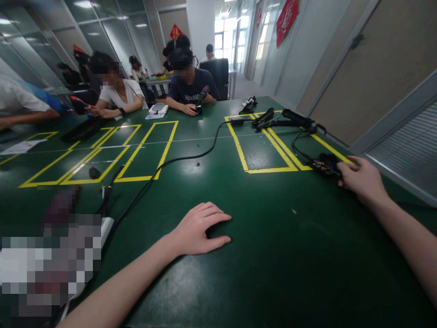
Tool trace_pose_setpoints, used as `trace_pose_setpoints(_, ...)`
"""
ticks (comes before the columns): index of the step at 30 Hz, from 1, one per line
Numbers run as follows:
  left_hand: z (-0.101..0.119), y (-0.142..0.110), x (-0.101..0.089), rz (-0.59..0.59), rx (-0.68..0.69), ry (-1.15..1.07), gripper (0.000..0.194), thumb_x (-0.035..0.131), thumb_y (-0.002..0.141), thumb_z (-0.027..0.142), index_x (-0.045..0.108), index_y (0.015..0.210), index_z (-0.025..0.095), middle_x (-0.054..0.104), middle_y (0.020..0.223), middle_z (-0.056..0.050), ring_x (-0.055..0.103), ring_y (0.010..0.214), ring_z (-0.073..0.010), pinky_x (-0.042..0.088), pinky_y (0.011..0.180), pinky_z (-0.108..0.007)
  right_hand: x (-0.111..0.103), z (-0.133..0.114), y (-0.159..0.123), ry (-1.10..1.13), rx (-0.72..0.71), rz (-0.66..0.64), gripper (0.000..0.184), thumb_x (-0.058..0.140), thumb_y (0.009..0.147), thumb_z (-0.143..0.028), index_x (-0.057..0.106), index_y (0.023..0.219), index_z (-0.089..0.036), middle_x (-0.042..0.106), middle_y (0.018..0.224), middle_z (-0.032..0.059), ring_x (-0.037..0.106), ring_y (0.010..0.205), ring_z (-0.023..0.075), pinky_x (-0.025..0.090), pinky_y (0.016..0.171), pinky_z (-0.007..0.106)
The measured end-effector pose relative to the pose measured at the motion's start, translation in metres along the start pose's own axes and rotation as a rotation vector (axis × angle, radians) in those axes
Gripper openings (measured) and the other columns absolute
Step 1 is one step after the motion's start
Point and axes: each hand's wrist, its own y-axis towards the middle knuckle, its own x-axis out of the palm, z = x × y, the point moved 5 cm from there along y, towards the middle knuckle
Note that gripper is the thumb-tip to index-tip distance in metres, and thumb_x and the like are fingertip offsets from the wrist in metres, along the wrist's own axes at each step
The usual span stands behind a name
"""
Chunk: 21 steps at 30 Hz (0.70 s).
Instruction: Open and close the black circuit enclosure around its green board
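Observation:
My left hand (200,230) lies on the green table (259,269) with thumb and fingers apart and holds nothing. At the right edge of the table, my right hand (365,180) is closed on the near end of a black device with orange and light details (324,165); its exact kind cannot be made out. A thin black cable (296,145) runs from the device toward a black jointed thing (297,118) farther back. The fingertips of my right hand are partly hidden behind the device.
Yellow tape rectangles (271,171) mark the table. A black power cable (184,158) with an adapter (236,121) crosses it. A white power strip (106,225) lies at left, beside a blurred area. Across the table, a person in a dark shirt (193,84) handles a black device.

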Motion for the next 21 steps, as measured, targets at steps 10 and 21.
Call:
trace_pose_setpoints(10,0.002,0.0,0.0,0.014,0.012,-0.002,0.035,0.07,0.097,0.043,0.073,0.122,0.02,0.077,0.111,-0.009,0.072,0.104,-0.0244,0.057,0.093,-0.041,-0.006,-0.025,-0.006,-0.088,-0.197,0.021,0.049,0.068,0.067,-0.042,0.065,0.11,-0.019,0.069,0.111,0.0153,0.064,0.108,0.0355,0.051,0.093,0.047)
trace_pose_setpoints(21,0.0,-0.001,0.001,0.017,0.022,-0.007,0.032,0.072,0.096,0.041,0.073,0.119,0.018,0.077,0.112,-0.009,0.071,0.105,-0.0245,0.056,0.093,-0.041,-0.007,-0.027,-0.007,-0.377,-0.135,-0.073,0.036,0.065,0.077,-0.046,0.071,0.104,-0.023,0.076,0.091,0.0096,0.068,0.084,0.0313,0.041,0.059,0.035)
